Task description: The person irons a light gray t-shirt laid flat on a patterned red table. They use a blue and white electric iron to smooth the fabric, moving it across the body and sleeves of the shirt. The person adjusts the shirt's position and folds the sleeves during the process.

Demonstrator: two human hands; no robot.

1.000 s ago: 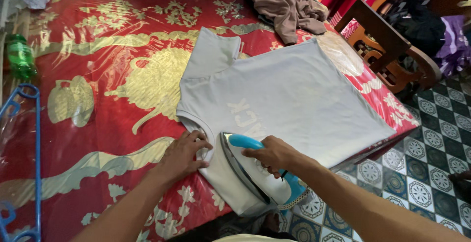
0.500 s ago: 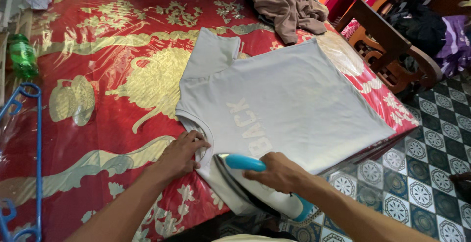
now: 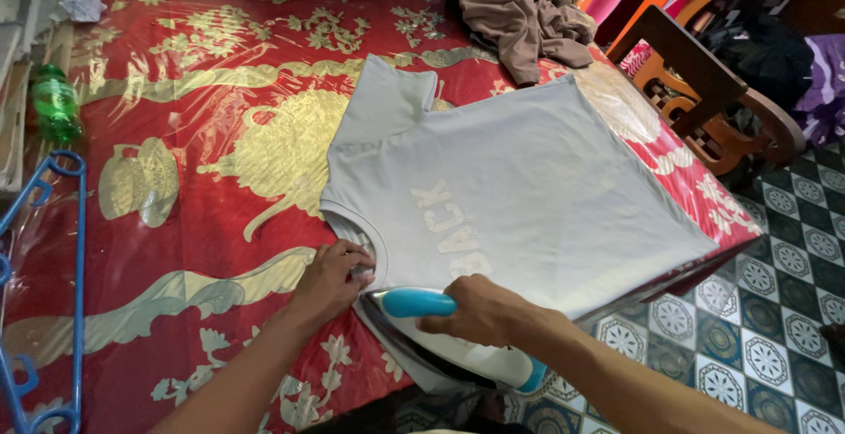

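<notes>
Right hand (image 3: 482,311) clenched round the blue handle of the iron (image 3: 449,346), soleplate down on the near sleeve of the grey T-shirt (image 3: 528,187). Left hand (image 3: 333,280) just beside, fingers pressing the collar flat against the red tablecloth (image 3: 176,135).

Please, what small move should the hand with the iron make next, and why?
Probably glide the iron forward, away from the body, over the grey T-shirt. The right hand has its grip on the blue handle, and the iron sits at the near edge, close to the collar, which the left hand presses flat. Most of the shirt lies beyond it, so that way seems open.
</notes>
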